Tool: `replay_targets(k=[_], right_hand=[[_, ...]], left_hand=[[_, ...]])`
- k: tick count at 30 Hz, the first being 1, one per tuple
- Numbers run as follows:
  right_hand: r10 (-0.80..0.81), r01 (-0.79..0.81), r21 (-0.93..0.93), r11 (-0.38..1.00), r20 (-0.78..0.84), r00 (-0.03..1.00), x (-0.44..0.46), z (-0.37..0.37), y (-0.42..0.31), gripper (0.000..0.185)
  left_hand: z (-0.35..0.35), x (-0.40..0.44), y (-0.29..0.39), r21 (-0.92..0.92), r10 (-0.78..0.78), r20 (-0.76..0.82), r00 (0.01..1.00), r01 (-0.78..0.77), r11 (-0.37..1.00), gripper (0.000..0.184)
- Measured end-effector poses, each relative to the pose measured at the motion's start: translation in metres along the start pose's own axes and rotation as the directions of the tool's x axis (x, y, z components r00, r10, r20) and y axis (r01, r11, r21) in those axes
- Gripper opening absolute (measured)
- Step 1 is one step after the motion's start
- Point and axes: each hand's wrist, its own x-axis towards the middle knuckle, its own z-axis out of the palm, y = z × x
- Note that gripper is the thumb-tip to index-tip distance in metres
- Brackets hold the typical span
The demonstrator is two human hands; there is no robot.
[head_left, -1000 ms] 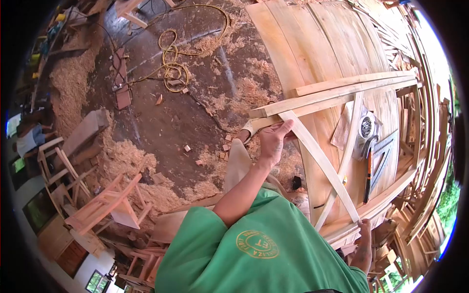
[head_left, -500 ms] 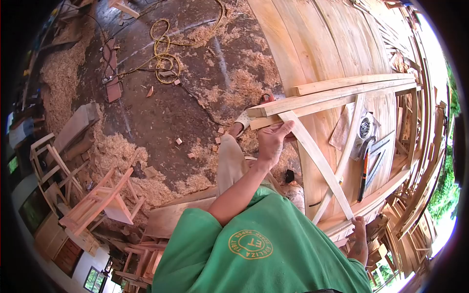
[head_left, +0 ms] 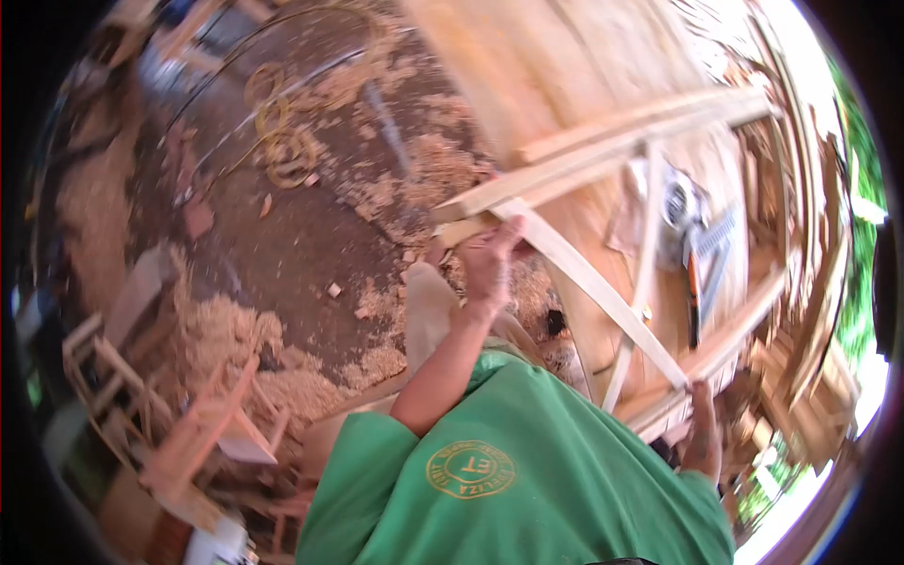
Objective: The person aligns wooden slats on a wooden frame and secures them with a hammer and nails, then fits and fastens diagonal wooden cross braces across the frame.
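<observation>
- Two ends of one thin slat (head_left: 603, 294) are held; at the near right end the right hand (head_left: 700, 424) looks closed on its tip, though how far the fingers wrap cannot be told.
- Farther off, to the left, the left hand (head_left: 488, 273) pinches the other end, nearly closed, thumb tip against the wood and the fingers partly hidden; holding both ends probably keeps the slat from sliding or twisting.
- The thin slat slants between the near rail (head_left: 730, 334) and the far rails (head_left: 612, 160), which seem to give its two ends support.
- A second slat (head_left: 649, 226) slants the other way, making an X with it; their crossing lies toward the near end.
- Right of the X, a hammer (head_left: 694, 297) lies beside a metal square (head_left: 719, 243), probably kept there for easy reach.
- Just left of them sits a dish (head_left: 675, 203), its contents too blurred to name.
- Beyond the far rails, wide boards (head_left: 508, 56) stretch away.
- Far left, a yellow cord (head_left: 270, 169) lies looped on the floor (head_left: 282, 235).
</observation>
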Motion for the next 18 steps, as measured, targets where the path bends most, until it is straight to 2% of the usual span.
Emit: replay_targets(k=[1, 2, 3, 4, 5, 6, 7, 8, 9, 10, 11, 12, 14, 16, 18], right_hand=[[-0.3, 0.306, -0.111, 0.945, 0.068, 0.951, 0.051, 0.005, 0.08, 0.012], [-0.152, 0.146, 0.201, 0.969, 0.014, 0.988, 0.01, 0.001, 0.025, 0.014], [-0.306, 0.304, -0.167, 0.938, 0.012, 0.952, 0.009, 0.002, 0.017, 0.016], [-0.33, 0.303, -0.363, 0.881, -0.013, 0.944, 0.022, 0.005, 0.036, 0.016], [-0.446, 0.351, -0.398, 0.848, -0.178, 0.877, -0.005, 0.016, 0.015, 0.016], [-0.304, 0.29, -0.141, 0.946, -0.082, 0.949, -0.025, 0.013, -0.016, 0.029], [-0.249, 0.239, -0.077, 0.968, -0.176, 0.952, -0.03, 0.022, -0.018, 0.027], [-0.149, 0.168, 0.108, 0.98, -0.162, 0.975, -0.022, 0.029, -0.007, 0.027], [-0.032, 0.026, -0.025, 0.999, -0.252, 0.967, -0.039, 0.031, -0.03, 0.033], [-0.069, 0.049, -0.067, 0.997, -0.358, 0.931, -0.053, 0.034, -0.043, 0.04], [-0.164, 0.167, -0.031, 0.986, -0.426, 0.89, -0.056, 0.041, -0.046, 0.039], [-0.022, 0.065, 0.122, 0.99, -0.329, 0.944, -0.059, 0.039, -0.051, 0.047], [-0.047, 0.036, -0.041, 0.998, -0.311, 0.949, -0.047, 0.042, -0.05, 0.046], [-0.034, 0.008, -0.089, 0.996, -0.298, 0.954, -0.056, 0.035, -0.068, 0.044], [-0.006, -0.002, -0.043, 0.999, -0.201, 0.98, -0.065, 0.027, -0.078, 0.041]], left_hand=[[0.003, 0.0, -0.001, -0.008, -0.001, -0.035, 0.999, 0.0, 1.0, 0.024], [0.005, 0.001, -0.002, -0.013, -0.007, -0.062, 0.998, 0.006, 1.0, 0.021], [0.002, 0.003, -0.005, 0.039, -0.017, -0.092, 0.996, 0.02, 0.999, 0.025], [-0.004, 0.007, -0.009, 0.097, -0.027, -0.113, 0.993, 0.038, 0.995, 0.03], [-0.013, 0.015, -0.014, 0.135, 0.013, -0.118, 0.993, 0.003, 0.991, 0.032], [-0.001, 0.004, -0.002, 0.214, -0.009, -0.154, 0.988, 0.043, 0.976, 0.034], [-0.002, 0.007, 0.0, 0.203, -0.053, -0.147, 0.988, 0.082, 0.976, 0.033], [-0.01, 0.014, -0.005, 0.227, -0.028, -0.042, 0.999, 0.037, 0.973, 0.034], [-0.011, 0.017, -0.005, 0.206, -0.052, -0.047, 0.998, 0.061, 0.977, 0.036], [-0.019, 0.023, -0.003, 0.223, -0.097, -0.011, 0.995, 0.097, 0.97, 0.04], [-0.024, 0.029, -0.003, 0.248, -0.084, 0.012, 0.996, 0.079, 0.966, 0.042], [-0.031, 0.035, -0.002, 0.265, -0.059, 0.024, 0.998, 0.05, 0.963, 0.044], [-0.03, 0.033, 0.006, 0.344, -0.064, 0.06, 0.996, 0.039, 0.938, 0.047], [-0.037, 0.041, 0.01, 0.398, -0.089, 0.067, 0.994, 0.055, 0.916, 0.048], [-0.031, 0.041, 0.016, 0.431, -0.09, 0.052, 0.995, 0.059, 0.901, 0.045]])
